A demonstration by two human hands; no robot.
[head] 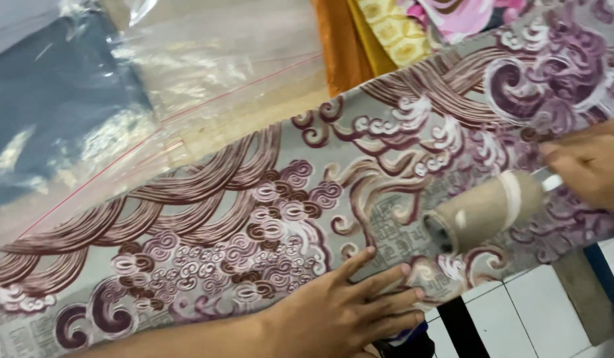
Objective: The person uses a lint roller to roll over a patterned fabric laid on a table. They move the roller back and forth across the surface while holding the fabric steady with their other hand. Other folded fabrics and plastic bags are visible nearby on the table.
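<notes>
Lint roller [486, 211] gripped by handle in closed right hand [589, 169], lay on patterned fabric [254, 219]. Left hand [350, 305] pressed flat, fingers spread, holding nothing, on cloth just below-left of roller. Clear plastic bags [187, 73] farther beyond.

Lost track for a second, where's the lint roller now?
Head view, right side: the lint roller lies on the patterned fabric, held by the right hand, just beyond the left hand's fingertips.
</notes>
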